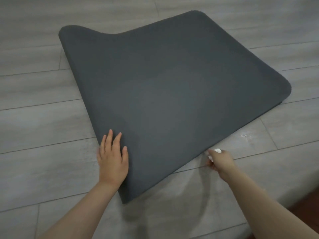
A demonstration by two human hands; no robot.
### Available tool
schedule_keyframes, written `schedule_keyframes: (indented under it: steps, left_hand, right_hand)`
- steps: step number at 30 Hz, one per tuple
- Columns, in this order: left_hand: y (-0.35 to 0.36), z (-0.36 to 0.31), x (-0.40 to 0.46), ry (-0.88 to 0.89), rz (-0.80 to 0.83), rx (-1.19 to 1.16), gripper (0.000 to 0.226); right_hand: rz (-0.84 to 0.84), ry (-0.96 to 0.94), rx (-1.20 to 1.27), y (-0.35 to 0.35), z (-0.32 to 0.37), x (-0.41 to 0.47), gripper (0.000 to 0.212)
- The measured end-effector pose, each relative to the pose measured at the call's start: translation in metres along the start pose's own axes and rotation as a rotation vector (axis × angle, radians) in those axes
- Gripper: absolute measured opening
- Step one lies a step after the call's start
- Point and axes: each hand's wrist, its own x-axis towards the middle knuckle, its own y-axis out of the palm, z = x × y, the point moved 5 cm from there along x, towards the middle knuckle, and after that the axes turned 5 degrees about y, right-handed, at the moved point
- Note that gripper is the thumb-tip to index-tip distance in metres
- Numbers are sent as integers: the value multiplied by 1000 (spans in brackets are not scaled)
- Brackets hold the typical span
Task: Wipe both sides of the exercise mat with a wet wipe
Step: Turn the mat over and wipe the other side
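Note:
A dark grey exercise mat [172,94] lies on the floor, folded over on itself, with its far left edge curling up. My left hand [113,158] rests flat on the mat's near left edge, fingers straight. My right hand [219,161] is at the mat's near right edge, fingers curled round a scrunched white wet wipe [217,150] that shows between them. Whether the right hand also touches the mat's edge is unclear.
Grey wood-look floor planks [43,118] surround the mat on all sides. A pale scuffed or wet patch [246,136] marks the floor just right of the mat. A dark reddish strip [307,202] shows at the lower right corner.

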Motion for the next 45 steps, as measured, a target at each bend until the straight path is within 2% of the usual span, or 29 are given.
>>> schedule_keyframes:
  steps: [2, 4, 6, 9, 12, 15, 18, 22, 25, 28, 32, 34, 37, 39, 42, 45]
  left_hand:
    - [-4, 7, -7, -161, -20, -151, 68]
    - [-3, 14, -13, -332, 63, -283, 96]
    - [1, 16, -20, -354, 157, -319, 113]
    - [4, 18, -24, -287, 203, -253, 122]
    - [6, 20, -22, -213, 216, -168, 120]
    - [6, 18, -17, -152, 243, -75, 116]
    - [3, 16, -10, -124, 277, 5, 115]
    - [-1, 6, 24, -85, 263, -27, 115]
    - [-1, 11, 56, -128, 299, -102, 112]
    - [-3, 16, 67, -159, 385, -86, 104]
    - [-18, 14, 50, -173, 497, -10, 92]
    - [-27, 12, 29, -211, 603, -18, 87]
    - [-48, -3, 1, -191, 793, 24, 77]
    - [-71, -14, -2, -188, 849, 41, 74]
    - [-115, -26, 16, -219, 832, 55, 73]
    - [-165, -40, 51, -246, 780, 29, 70]
  right_hand:
    - [9, -17, 25, 23, 2, -5, 22]
    - [-14, -1, 30, 33, 4, -5, 25]
    - [-45, 27, 54, 34, 4, -1, 28]
    - [-43, 65, 108, 30, 4, 0, 25]
    - [-47, 43, 127, 29, 0, -3, 23]
    - [-113, -26, 176, 25, -4, -12, 24]
    - [-195, -24, 117, 26, -5, -20, 19]
    - [-170, -60, 146, 38, 27, -8, 15]
    - [-112, -59, 192, 49, 41, 0, 11]
    - [-84, -37, 177, 49, 28, -6, 22]
    - [-140, -54, -39, 34, 8, -36, 46]
    - [-102, -46, -99, 37, 12, -61, 44]
    - [-28, -38, -97, 56, 39, -103, 20]
    - [37, -85, -138, 77, 70, -132, 17]
    - [97, -172, -132, 106, 124, -182, 18]
    - [129, -297, -259, 127, 173, -230, 14]
